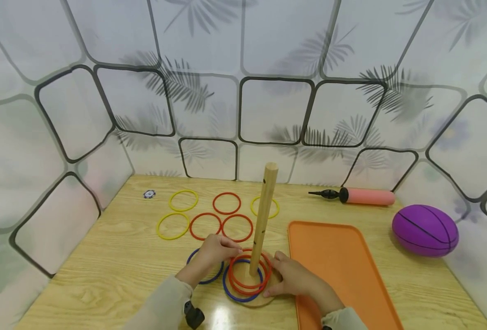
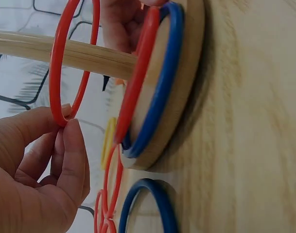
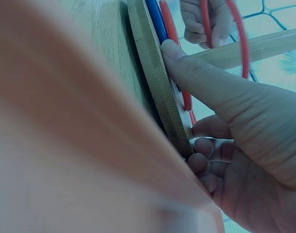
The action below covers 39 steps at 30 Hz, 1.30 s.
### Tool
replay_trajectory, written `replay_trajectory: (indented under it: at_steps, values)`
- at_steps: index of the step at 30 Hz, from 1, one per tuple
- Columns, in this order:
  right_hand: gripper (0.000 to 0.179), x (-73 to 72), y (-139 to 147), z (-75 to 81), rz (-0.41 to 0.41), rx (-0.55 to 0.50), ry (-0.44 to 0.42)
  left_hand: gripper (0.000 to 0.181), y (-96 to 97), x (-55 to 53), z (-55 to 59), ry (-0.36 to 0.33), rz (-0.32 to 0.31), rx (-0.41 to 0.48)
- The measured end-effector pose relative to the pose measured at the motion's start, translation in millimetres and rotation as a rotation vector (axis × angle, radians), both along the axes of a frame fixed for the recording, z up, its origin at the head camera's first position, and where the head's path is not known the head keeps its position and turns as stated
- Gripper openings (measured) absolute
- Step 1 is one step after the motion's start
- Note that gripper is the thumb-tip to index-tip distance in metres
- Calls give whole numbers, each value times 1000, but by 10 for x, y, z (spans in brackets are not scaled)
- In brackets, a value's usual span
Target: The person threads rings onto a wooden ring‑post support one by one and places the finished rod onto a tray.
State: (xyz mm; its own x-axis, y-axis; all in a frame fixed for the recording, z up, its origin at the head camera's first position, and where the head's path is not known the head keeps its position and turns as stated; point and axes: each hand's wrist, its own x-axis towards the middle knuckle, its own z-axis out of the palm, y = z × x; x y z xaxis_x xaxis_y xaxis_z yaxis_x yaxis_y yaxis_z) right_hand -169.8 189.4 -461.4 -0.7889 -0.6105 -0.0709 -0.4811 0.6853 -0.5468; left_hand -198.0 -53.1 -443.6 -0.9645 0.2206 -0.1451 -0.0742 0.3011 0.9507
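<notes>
1. Nearest the head camera: pale cloth sleeves [image 1: 162, 305], a small black device [image 1: 193, 315] at the left wrist.
2. Left hand [image 1: 214, 252]: thumb and fingers pinched together on a thin red upper ring [image 2: 55, 73]. Ring encircles the post, raised clear of the base.
3. Right hand [image 1: 294, 277]: partly closed over the edge of the round, flat wooden base [image 1: 264, 301], thumb by the stacked rings, fingers curled at the rim.
4. Round, pale wooden post [image 1: 264, 220] stands upright on the base. Around its foot: a thin blue lower ring [image 2: 163, 90], with a red lower ring [image 2: 137, 80] over it.
5. Second blue ring [image 1: 206, 282] flat on the wood-grain table [image 1: 82, 293], partly behind the left hand.
6. Beyond: three red table rings [image 1: 227, 193] and three yellow rings [image 1: 173, 239], all flat.
7. Right of the base: shallow orange rectangular tray [image 1: 334, 243]. Farther right, purple oval ball [image 1: 425, 230] with dark lines.
8. Back: pink cylindrical pump [image 1: 369, 196] with black nozzle; small blue-and-white disc [image 1: 149, 194] far left.
</notes>
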Motion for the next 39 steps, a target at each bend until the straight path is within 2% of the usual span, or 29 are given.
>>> replay_trajectory:
  at_steps: [3,6,17,24,30,35,39]
  values:
    - [86,6,-3,8,-3,9,-9,8,-7,11,-54,15,-2,-19]
    - [98,10,-6,13,-8,13,-26,8,-12,19,-98,26,-3,-36]
    - [98,13,-9,13,-7,27,-41,9,-30,13,-153,65,0,-86]
    - [98,12,-5,15,-14,23,-45,17,-87,-11,-131,64,-6,-45]
    - [98,19,-6,22,-8,22,-28,21,-153,-20,-141,78,21,-35]
    - [98,23,-9,31,-10,21,-42,21,-232,-7,-111,51,44,24]
    - [98,26,-9,33,-12,21,-42,22,-335,-28,-61,30,59,34]
